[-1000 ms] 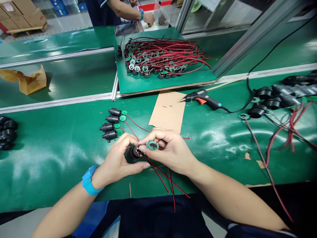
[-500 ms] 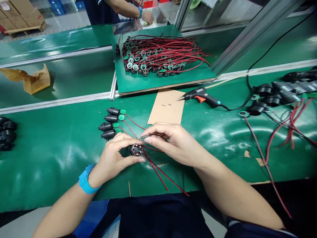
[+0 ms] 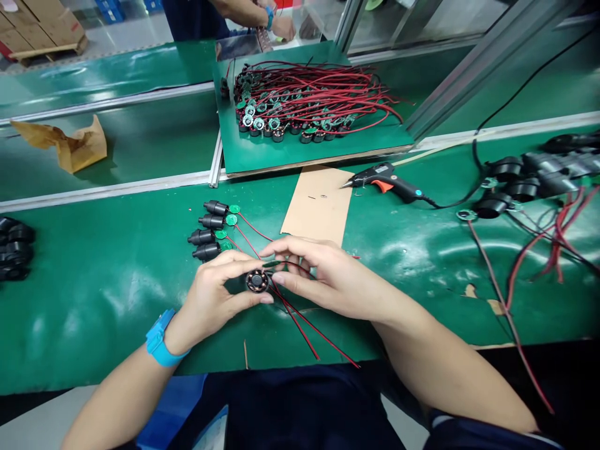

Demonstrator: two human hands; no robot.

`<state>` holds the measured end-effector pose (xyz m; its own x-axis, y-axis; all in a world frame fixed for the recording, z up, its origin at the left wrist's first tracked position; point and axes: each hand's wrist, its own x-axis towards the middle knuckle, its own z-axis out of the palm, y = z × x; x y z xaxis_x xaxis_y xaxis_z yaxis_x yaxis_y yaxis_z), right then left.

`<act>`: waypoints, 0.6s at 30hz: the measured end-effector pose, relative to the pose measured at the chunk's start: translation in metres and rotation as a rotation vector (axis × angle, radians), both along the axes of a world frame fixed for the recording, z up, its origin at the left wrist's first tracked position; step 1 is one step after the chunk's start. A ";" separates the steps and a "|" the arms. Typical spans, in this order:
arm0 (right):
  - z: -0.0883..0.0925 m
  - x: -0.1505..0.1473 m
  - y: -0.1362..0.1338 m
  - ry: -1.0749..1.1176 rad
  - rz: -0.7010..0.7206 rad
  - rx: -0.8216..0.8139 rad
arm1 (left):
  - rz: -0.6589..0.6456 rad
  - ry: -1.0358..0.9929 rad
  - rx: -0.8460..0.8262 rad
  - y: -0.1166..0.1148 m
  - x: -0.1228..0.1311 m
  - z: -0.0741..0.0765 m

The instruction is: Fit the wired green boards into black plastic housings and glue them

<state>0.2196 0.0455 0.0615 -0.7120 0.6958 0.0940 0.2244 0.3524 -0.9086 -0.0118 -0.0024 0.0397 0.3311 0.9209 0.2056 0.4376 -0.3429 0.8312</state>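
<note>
My left hand (image 3: 215, 297) is closed round a small black cylindrical housing (image 3: 257, 282) whose open end, with copper parts inside, faces up. My right hand (image 3: 319, 275) pinches a small round circuit board just to the right of the housing; the board is seen edge-on between the fingertips. Red and black wires (image 3: 304, 328) trail from it toward the table's near edge. Several finished black housings with green boards (image 3: 213, 230) lie in a row just beyond my left hand.
A brown card (image 3: 319, 203) and a black glue gun (image 3: 384, 183) lie behind my hands. A green tray (image 3: 304, 153) holds many wired boards. More black housings sit far left (image 3: 14, 247) and far right (image 3: 510, 184). Another person's hand (image 3: 281, 25) works at the back.
My right hand has turned the round board from face-up to edge-on and shifted it to the right of the housing, uncovering the housing's open end. The camera view drifted slightly.
</note>
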 end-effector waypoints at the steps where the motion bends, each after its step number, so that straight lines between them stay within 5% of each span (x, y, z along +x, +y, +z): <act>1: -0.001 -0.001 0.001 0.009 0.027 -0.036 | 0.009 0.015 0.000 -0.002 -0.002 -0.001; 8: -0.023 -0.018 0.004 -0.078 0.169 -0.160 | -0.023 0.133 -0.082 -0.021 -0.005 -0.032; 14: -0.030 -0.023 -0.001 0.123 0.133 -0.490 | 0.029 0.092 0.085 -0.027 0.000 -0.025; 18: -0.032 -0.027 -0.005 0.093 0.093 -0.418 | 0.007 0.138 0.129 -0.030 0.000 -0.029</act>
